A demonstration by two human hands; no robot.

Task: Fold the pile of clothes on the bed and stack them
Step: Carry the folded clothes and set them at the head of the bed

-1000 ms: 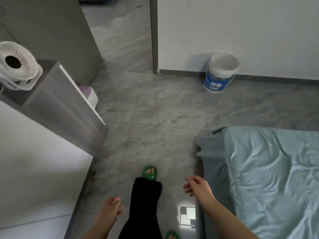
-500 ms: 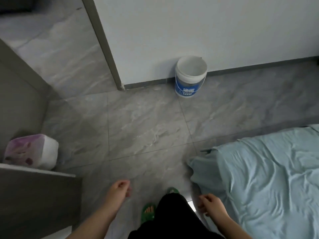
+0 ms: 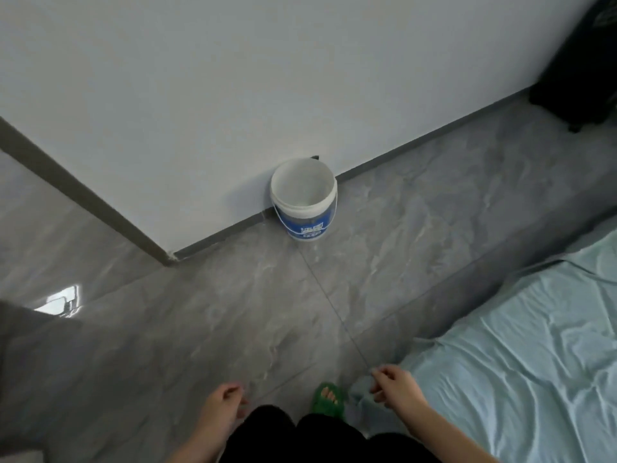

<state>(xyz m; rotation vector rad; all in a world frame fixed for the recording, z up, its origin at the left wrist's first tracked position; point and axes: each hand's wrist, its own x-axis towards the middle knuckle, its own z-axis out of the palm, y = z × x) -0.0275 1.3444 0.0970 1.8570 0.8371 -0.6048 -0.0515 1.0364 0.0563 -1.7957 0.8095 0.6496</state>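
Clothes pile nowhere visible; view swung right past cabinet toward bed (image 3: pixel 521 355), left hand (image 3: pixel 222 404) and right hand (image 3: pixel 395 387) loosely curled, empty, folding not begun.

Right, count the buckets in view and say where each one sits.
1. The bucket stands upright on the floor against the wall, ahead of the person and left of the bed. Others may lie outside the frame.
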